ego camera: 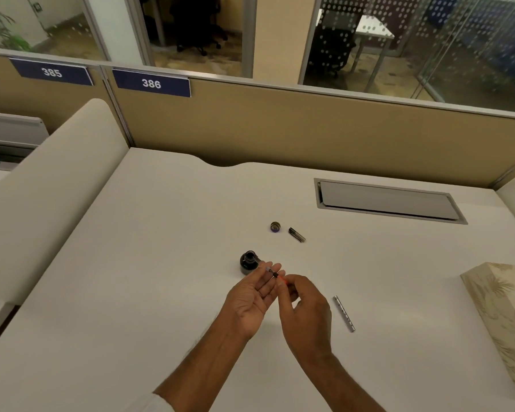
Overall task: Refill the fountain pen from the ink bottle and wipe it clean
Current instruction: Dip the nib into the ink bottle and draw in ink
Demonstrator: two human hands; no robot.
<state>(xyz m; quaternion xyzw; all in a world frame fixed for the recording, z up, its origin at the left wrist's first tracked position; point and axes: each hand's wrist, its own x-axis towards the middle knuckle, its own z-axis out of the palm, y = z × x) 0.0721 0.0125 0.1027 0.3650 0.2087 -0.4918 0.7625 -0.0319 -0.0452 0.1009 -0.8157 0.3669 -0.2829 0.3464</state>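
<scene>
Both hands hold the pen's inner section just beside the open ink bottle.

The right hand (305,304) has a pinch grip on the red end of the pen section (272,272), while the left hand (254,292) steadies its front across loosely curled fingers, likely working the filler. The ink bottle (248,262) stands uncapped, touching distance away, ready for dipping. Its cap (275,226) and the pen cap (296,234) lie farther back, the metal barrel (343,313) to the right on the surface (161,263), and the tissue box (500,316) waits for wiping.

hands (275,295) holding pen section (273,273), open ink bottle (248,262)
</scene>
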